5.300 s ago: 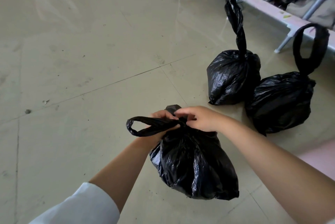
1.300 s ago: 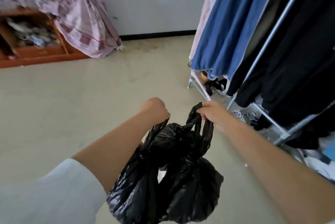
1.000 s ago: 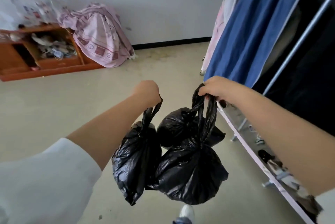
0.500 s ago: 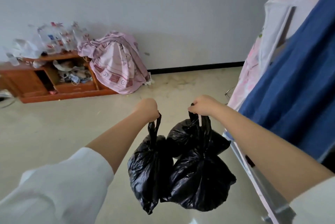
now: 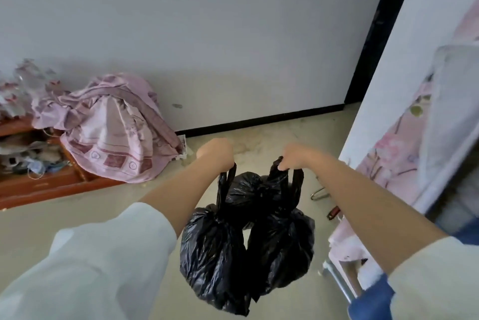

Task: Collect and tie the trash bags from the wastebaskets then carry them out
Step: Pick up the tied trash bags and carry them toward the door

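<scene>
out in front of me above the pale tiled floor point(image 5: 77, 216), my left hand point(image 5: 216, 151) fists one knotted black plastic trash bag point(image 5: 212, 255), my right hand point(image 5: 295, 155) grips two more point(image 5: 282, 242); carrying-out step, next heading toward the dark doorway edge point(image 5: 375, 34).

The trash bags point(image 5: 246, 247) were glossy black; at ten o'clock lay a pink cloth point(image 5: 114, 133) patterned with maroon squares.

Soft even daylight, dim grey wall point(image 5: 207, 34); edges motion-blurred, wide-angle bowing; sheen on black bags point(image 5: 215, 255).
</scene>
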